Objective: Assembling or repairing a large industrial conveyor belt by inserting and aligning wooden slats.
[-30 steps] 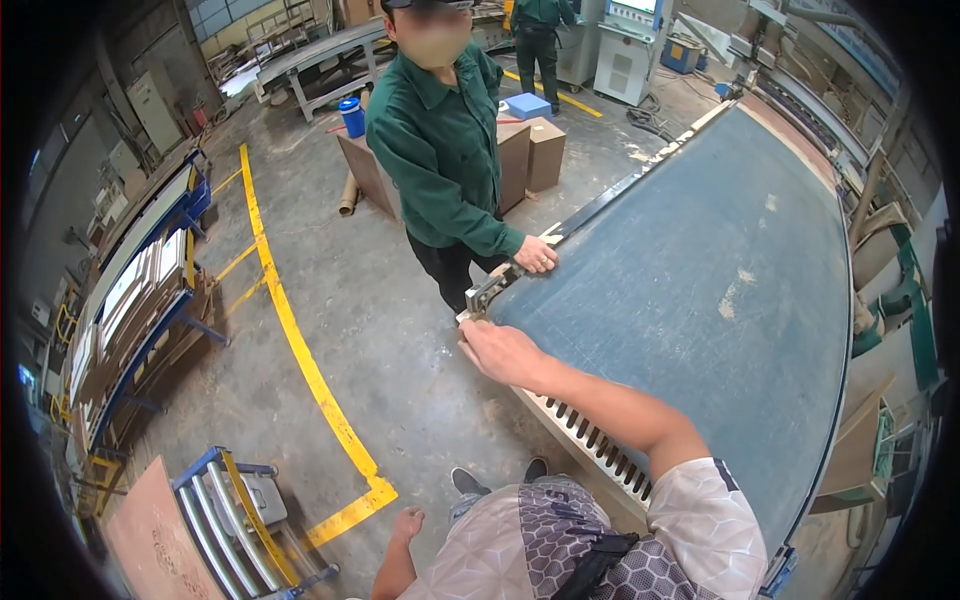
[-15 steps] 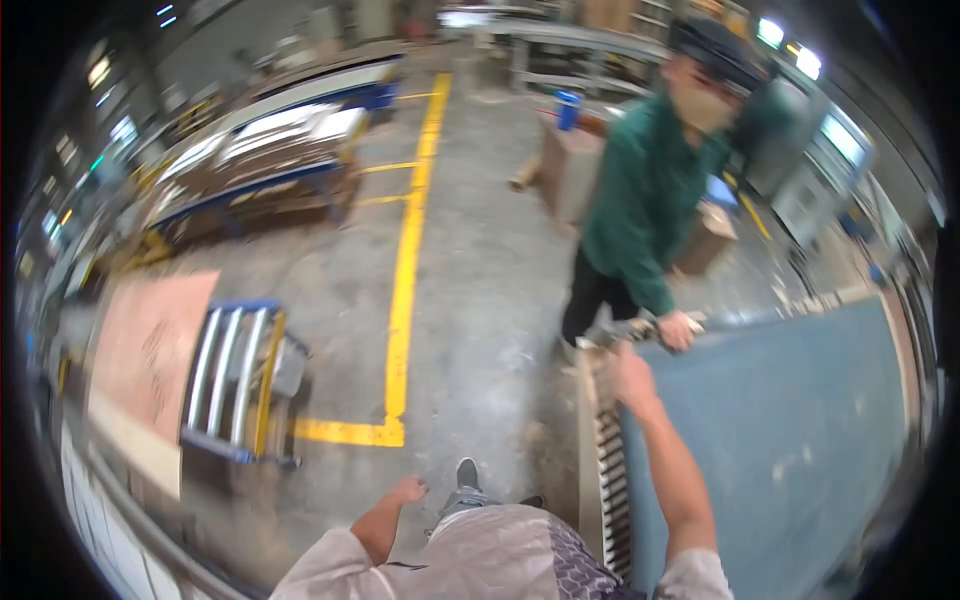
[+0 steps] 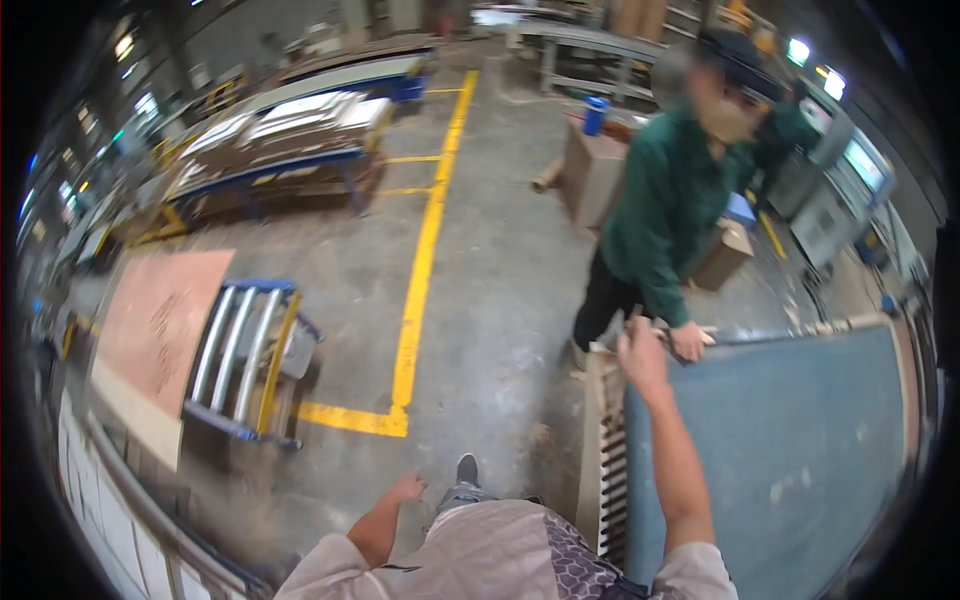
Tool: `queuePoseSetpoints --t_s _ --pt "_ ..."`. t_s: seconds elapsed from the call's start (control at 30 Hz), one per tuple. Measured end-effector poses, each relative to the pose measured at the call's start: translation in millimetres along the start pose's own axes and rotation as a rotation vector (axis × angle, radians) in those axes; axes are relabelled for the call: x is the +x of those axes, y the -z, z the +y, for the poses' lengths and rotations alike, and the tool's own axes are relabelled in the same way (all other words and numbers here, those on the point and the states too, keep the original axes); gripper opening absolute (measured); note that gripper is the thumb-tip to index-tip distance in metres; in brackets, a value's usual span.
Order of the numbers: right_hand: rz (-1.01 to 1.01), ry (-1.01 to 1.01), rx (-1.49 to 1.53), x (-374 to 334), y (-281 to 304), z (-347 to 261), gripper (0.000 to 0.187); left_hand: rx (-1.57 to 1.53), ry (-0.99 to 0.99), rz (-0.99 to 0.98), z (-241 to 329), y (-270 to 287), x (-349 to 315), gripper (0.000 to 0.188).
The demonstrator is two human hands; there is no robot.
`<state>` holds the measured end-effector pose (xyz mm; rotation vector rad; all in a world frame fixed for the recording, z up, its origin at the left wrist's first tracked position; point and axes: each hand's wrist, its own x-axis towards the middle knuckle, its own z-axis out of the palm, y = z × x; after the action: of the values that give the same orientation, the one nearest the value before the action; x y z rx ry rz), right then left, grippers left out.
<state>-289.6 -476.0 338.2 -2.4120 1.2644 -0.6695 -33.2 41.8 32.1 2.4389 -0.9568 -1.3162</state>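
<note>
A blue desk (image 3: 780,420) spreads at four o'clock, its lower part running out of view. The right grip (image 3: 643,362), between three and four o'clock, is at its near corner; the fingertips are blurred, so I cannot tell whether they pinch something or only touch. Just beside it rests a co-worker's hand (image 3: 688,342) on the desk edge. The left grip (image 3: 408,488) is near seven o'clock, above the floor, well apart from the desk; whether it is spread or pressed together I cannot tell. At one o'clock a brown box (image 3: 588,178) carries a blue tub (image 3: 596,118), whose inside is not visible. Between two and three o'clock a carton (image 3: 725,258) is partly hidden by the co-worker; its contents cannot be seen. Between eight and nine o'clock, a roller cart (image 3: 238,345) has a grey bin (image 3: 299,352) at its side, too blurred to read inside.
</note>
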Motion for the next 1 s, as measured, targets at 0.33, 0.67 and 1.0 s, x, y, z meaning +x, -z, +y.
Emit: queuePoseSetpoints --t_s 0.33,0.67,1.0 --pt "0.119 -0.051 0.124 -14.2 32.2 -5.3 0.03 0.093 0.04 -0.066 8.3 9.9 10.2 0.053" --pt "0.161 -0.094 0.074 -26.8 27.0 -3.5 0.031 0.289 -0.161 -0.024 48.1 27.6 43.9 0.051" --pt "0.113 -0.143 0.231 -59.1 34.3 -8.8 0.031 0.401 -0.35 -0.182 137.5 101.9 85.0 0.063"
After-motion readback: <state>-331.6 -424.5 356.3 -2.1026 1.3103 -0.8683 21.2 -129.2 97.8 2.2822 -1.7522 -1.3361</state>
